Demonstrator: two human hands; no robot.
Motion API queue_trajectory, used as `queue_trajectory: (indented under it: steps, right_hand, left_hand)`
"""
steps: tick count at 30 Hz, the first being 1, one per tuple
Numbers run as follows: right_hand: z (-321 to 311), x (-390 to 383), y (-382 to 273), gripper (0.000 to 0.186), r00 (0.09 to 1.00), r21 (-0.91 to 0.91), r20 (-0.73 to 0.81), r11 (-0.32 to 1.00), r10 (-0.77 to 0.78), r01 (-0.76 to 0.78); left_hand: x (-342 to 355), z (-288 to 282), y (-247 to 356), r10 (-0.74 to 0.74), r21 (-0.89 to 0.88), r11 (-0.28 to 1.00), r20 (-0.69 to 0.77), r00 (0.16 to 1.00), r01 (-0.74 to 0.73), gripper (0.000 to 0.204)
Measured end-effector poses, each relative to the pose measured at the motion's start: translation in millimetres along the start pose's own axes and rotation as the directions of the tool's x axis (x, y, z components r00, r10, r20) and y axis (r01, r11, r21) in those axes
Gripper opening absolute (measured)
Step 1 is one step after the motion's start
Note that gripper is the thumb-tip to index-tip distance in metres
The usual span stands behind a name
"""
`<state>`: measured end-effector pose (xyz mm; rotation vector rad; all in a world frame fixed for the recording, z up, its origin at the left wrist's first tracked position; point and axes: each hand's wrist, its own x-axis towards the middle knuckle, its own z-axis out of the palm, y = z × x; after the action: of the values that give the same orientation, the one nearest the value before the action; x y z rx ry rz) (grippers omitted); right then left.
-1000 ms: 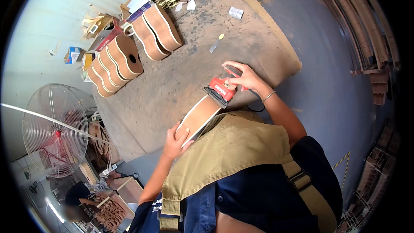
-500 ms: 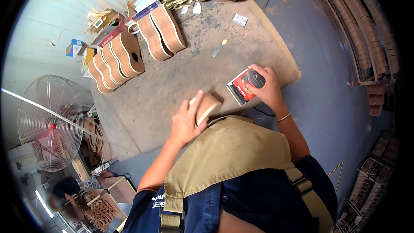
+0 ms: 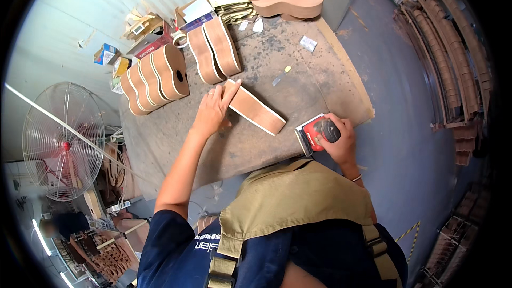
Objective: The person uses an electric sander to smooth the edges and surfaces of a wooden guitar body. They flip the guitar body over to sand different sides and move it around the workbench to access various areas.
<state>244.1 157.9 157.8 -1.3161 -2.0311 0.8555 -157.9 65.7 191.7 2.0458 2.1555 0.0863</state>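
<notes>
A small guitar-like body [image 3: 257,111], perhaps a ukulele's, stands on its side on the worktable, its brown side strip edged in cream facing up. My left hand [image 3: 213,108] grips its far end, fingers over the edge. By the table's front edge, my right hand [image 3: 342,141] is wrapped around the black knob of a red and black sander [image 3: 314,132], which sits apart from the body. Beyond my left hand stand a pair of similar bodies [image 3: 229,48] and a row of several more [image 3: 144,82].
Larger guitar bodies [image 3: 290,8] lie stacked at the back, beside folded yellow sheets [image 3: 234,6]. A small yellow-handled blade [image 3: 281,76] and a paper slip [image 3: 308,43] lie on the worktable [image 3: 176,144]. A big fan [image 3: 64,144] stands left; another person [image 3: 72,224] is beyond it.
My left hand has moved farther away and turned the body, so its long side strip now shows. My right hand still holds the sander near the front edge. The view has shifted slightly.
</notes>
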Motion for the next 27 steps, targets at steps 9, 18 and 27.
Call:
queue_trajectory:
  steps: [9,18,27]
  right_hand:
    - [6.5,3.2,-11.9,0.066,0.999,0.002,0.029,1.0,-0.021,0.021]
    - [1.0,38.8,-48.5,0.065,0.996,0.027,-0.011,0.996,-0.084,0.084]
    - [25.6,73.1,-114.4,0.066,0.952,0.076,0.12,0.959,-0.281,0.273]
  left_hand:
    - [0.6,-0.4,-20.5,0.249,-0.093,0.95,-0.344,0.905,-0.297,0.074]
    - [-106.2,23.6,100.0,-0.248,-0.359,0.919,-0.212,0.945,0.16,0.088]
    - [-120.7,59.5,119.7,-0.259,-0.378,0.909,-0.182,0.949,0.176,0.076]
